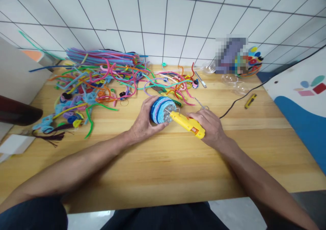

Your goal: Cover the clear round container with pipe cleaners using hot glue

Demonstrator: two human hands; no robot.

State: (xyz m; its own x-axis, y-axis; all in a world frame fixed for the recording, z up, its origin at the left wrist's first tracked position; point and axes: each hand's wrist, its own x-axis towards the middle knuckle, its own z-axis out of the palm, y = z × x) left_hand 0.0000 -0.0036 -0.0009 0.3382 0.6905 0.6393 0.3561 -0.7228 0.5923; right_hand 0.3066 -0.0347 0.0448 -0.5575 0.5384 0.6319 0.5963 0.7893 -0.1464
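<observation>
My left hand is wrapped around a clear plastic ball partly covered in rings of blue, light blue and purple pipe cleaner. The ball is tilted so that its bare, see-through end faces right. A yellow hot glue gun is gripped in my right hand. Its nozzle points left at the ball's bare end; whether the tip touches cannot be made out. Just beyond my right hand lie small scissors.
Loose pipe cleaners and a bundle crowd the back left. Pliers lie behind the ball. Clear balls, a yellow utility knife and a black cord are on the right. A tiled wall stands behind.
</observation>
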